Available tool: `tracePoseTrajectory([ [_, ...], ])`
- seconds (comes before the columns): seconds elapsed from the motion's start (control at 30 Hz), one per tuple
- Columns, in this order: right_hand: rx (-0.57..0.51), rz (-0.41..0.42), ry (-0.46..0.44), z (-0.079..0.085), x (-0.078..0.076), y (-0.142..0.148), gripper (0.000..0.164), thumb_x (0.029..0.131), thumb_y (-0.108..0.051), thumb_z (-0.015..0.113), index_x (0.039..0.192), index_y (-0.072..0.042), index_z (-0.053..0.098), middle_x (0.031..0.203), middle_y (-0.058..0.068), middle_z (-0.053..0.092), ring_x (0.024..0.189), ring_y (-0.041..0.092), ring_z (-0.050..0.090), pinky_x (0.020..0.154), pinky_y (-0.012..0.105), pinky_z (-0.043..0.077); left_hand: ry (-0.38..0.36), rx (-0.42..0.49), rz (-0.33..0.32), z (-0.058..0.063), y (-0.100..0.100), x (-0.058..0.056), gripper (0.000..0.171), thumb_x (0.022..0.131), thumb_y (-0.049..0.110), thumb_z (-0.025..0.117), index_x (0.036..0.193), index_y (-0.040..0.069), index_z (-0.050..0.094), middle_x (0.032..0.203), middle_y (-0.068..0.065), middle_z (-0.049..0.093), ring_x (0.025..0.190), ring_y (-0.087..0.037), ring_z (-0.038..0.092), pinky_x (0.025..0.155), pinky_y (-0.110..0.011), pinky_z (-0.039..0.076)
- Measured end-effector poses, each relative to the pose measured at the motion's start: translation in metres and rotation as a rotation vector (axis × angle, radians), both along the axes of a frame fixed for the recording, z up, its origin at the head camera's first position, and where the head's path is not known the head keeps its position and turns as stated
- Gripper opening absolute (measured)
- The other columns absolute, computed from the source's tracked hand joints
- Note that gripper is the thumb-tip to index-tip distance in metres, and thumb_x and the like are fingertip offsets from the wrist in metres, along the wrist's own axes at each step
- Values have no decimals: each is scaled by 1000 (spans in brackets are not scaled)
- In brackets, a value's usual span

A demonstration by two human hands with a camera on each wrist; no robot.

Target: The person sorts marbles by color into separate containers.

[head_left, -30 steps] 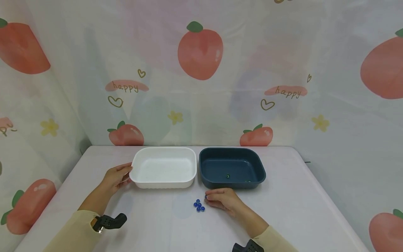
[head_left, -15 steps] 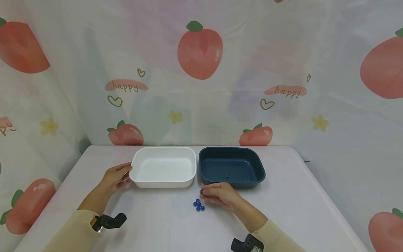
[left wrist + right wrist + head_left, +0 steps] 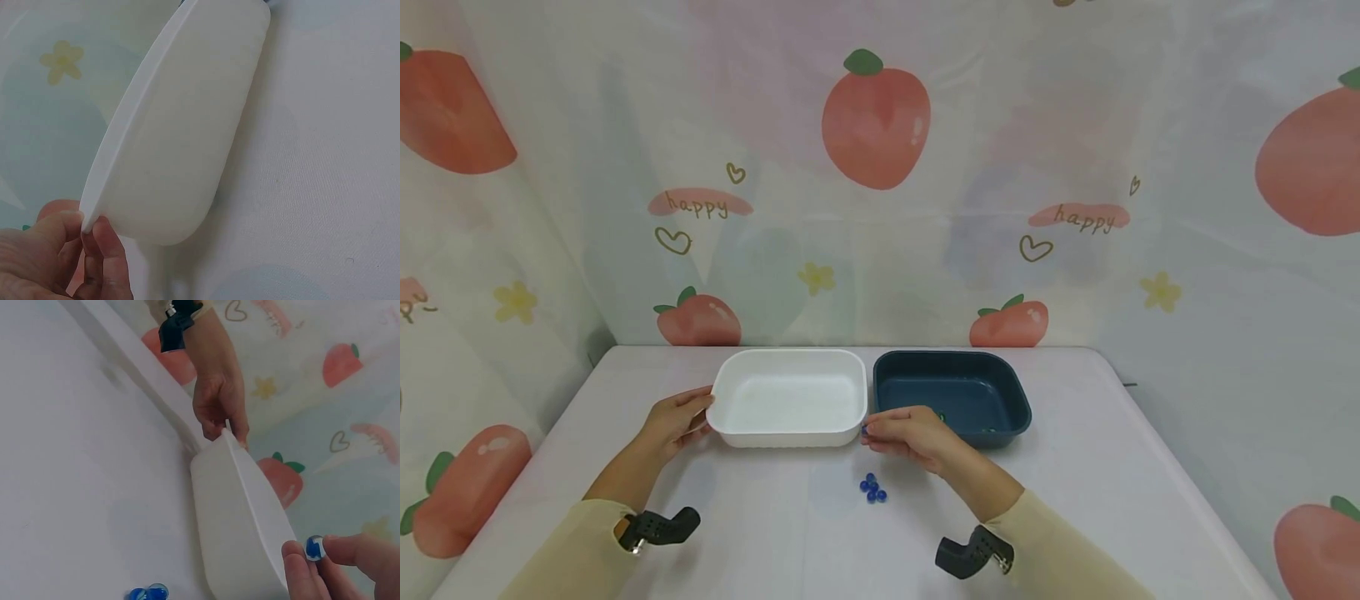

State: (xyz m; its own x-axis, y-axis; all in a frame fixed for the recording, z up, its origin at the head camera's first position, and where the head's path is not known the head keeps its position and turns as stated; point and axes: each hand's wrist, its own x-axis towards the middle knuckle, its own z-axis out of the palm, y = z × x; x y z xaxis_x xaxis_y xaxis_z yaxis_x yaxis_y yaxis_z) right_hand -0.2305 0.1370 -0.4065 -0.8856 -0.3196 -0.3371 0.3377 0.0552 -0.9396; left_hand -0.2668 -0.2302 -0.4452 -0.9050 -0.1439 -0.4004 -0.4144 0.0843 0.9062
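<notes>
My left hand (image 3: 673,425) pinches the left rim of a white rectangular basin (image 3: 786,439); the left wrist view shows thumb and fingers (image 3: 111,256) on either side of that rim. Between the thumb and fingers of my right hand (image 3: 913,435) is a clear marble with a blue swirl (image 3: 314,548). This hand hovers in front of the gap between the white basin and a dark blue basin (image 3: 1000,437), covering part of the dark one's front wall. Several blue marbles (image 3: 873,487) lie clustered on the table below the right hand.
Small green-patterned marbles (image 3: 942,416) lie inside the dark blue basin, partly hidden. A white cloth covers the table (image 3: 760,525). Behind it hangs a curtain (image 3: 880,250) printed with peaches, and another side of it runs along the left.
Carrying the pinched marble, my right hand has risen away from the cluster, moving forward and slightly left toward the white basin's right front corner. The left hand stays on the rim.
</notes>
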Motion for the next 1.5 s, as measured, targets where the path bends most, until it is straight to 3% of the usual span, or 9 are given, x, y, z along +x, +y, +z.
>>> tracePoseTrajectory([
  [0.53,-80,-85,-74,-2,-20,-18,37,91,2,65,125,16,57,98,16,74,85,18,74,78,26,58,-2,26,16,-2,-1,-2,55,97,27,63,145,5,47,97,9,65,80,-4,62,72,-21,57],
  [0.73,-58,-127,-81,-7,-27,-23,34,89,5,67,120,16,61,92,15,75,80,17,73,76,26,59,3,32,17,-4,-1,-2,56,97,27,63,145,4,46,96,10,64,79,-3,62,73,-21,58],
  [1.0,-19,-169,-71,-7,-28,-28,30,87,6,68,115,15,64,91,17,74,78,17,74,73,25,59,23,65,7,-3,-2,-1,56,97,25,63,145,2,45,85,16,64,78,-2,62,72,-20,57],
  [1.5,11,-165,-54,-8,-29,-30,27,88,3,69,113,13,67,97,19,74,83,20,74,75,27,59,8,54,19,-2,-1,-1,54,98,25,62,145,4,46,88,14,63,78,-3,61,71,-20,57],
])
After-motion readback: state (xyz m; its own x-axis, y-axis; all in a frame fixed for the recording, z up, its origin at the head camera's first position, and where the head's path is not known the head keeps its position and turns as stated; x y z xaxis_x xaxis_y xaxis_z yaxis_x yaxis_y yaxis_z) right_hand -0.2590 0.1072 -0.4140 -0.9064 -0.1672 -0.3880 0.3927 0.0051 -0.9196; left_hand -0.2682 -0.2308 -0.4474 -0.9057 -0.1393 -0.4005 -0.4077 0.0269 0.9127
